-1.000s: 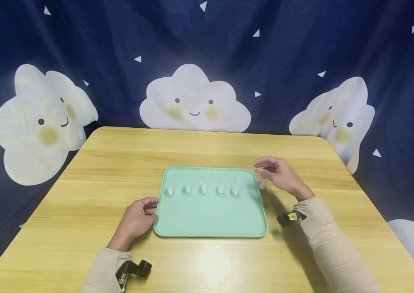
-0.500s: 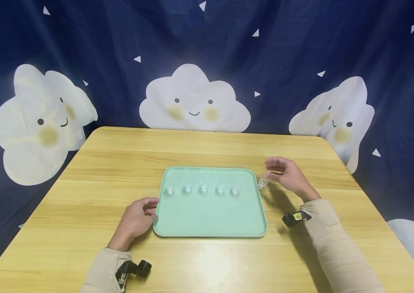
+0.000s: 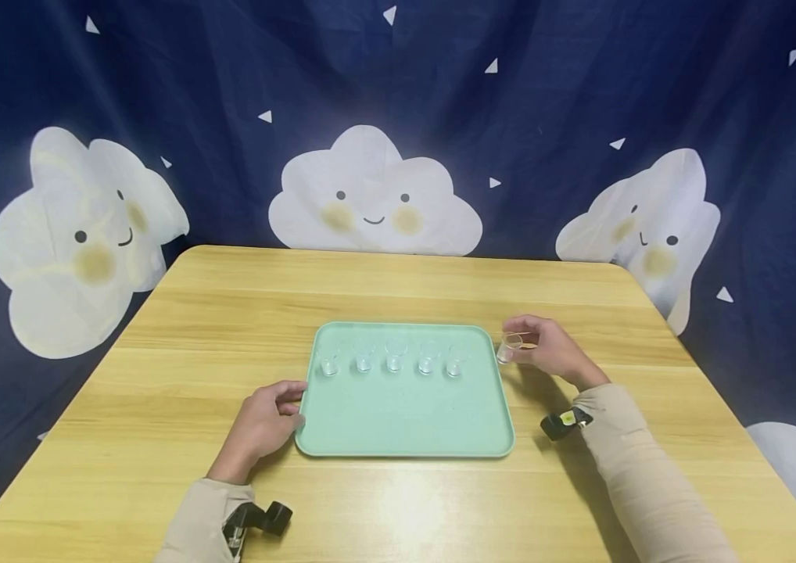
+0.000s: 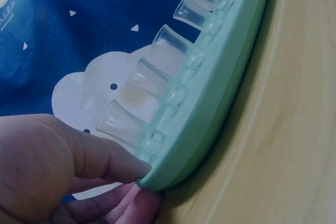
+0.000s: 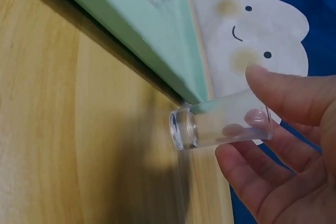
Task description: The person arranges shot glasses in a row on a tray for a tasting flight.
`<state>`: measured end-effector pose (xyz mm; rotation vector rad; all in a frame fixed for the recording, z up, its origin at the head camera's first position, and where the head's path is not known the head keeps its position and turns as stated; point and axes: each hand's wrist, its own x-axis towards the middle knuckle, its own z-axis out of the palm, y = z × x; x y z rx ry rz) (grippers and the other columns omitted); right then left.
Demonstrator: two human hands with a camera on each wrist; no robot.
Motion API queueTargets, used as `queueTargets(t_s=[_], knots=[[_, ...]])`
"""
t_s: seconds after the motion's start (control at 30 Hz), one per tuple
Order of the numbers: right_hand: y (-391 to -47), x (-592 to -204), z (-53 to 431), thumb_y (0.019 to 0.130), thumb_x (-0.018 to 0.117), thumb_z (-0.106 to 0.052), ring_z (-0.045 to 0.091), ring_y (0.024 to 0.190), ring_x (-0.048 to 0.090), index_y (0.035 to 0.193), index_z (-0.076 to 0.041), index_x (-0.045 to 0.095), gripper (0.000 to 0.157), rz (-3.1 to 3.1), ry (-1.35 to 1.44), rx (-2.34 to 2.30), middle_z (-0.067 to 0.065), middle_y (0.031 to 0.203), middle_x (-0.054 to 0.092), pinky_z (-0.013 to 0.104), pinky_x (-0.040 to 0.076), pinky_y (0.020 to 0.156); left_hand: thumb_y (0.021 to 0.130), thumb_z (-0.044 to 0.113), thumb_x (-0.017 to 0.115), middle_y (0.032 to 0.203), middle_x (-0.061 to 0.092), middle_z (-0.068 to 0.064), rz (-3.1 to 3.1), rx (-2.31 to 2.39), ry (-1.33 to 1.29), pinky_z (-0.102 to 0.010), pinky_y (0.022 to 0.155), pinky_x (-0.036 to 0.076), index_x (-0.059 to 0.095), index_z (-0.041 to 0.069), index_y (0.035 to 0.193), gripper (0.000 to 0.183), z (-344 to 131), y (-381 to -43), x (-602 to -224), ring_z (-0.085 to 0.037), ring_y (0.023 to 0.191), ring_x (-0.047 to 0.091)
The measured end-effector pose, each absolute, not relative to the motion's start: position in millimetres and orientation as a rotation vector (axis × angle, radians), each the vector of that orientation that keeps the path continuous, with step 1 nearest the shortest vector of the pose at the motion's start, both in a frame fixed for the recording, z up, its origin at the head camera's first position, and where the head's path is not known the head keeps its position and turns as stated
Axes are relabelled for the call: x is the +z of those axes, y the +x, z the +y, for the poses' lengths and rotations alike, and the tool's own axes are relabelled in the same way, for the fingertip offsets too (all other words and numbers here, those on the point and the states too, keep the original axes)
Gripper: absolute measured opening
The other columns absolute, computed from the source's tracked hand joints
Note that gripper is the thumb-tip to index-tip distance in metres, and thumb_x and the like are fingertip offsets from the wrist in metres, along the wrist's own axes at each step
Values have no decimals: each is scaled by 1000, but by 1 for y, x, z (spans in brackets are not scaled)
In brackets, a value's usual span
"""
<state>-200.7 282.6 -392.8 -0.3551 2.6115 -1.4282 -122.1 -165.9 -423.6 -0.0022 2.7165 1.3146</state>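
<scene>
My left hand point(image 3: 262, 418) pinches the left rim of a pale green tray point(image 3: 405, 422), thumb on top and fingers beneath, as the left wrist view shows. A row of several clear shot glasses point(image 3: 394, 363) stands upright along the tray's far side. Just off the tray's right edge is another clear shot glass point(image 5: 215, 121), with its base toward the table. Around its upper part curl the thumb and fingers of my right hand point(image 3: 549, 348); some fingertips show through the glass in the right wrist view.
The wooden table point(image 3: 398, 508) carries the tray near its middle. A dark blue curtain point(image 3: 546, 94) with clouds and white triangles hangs behind the table's far edge. Each sleeve bears a black wrist camera point(image 3: 558, 424).
My right hand first drew back to the right from the glass beside the tray, then came down and left with its fingers around it. The left hand and tray stayed put.
</scene>
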Motion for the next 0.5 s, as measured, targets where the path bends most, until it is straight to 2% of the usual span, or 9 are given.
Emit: queueTargets(t_s=[0.3,0.5], knots=[[-201,-392,282,83,75,-5,41,110,59,123,9,56,47,2695,-390,-1356,24,117,62,42,50,90,81,-1,65,118,65,-13,2711,1315,-9,-41,83,50,61,0,126,45,-166,-122,-424,-22,95,62],[-200,-387,281,85,73,-5,39,106,61,118,8,59,38,2751,-382,-1373,23,113,63,43,48,93,80,-2,65,118,65,-14,2711,1322,-11,-41,82,51,61,0,126,45,-166,-122,-423,-23,95,62]])
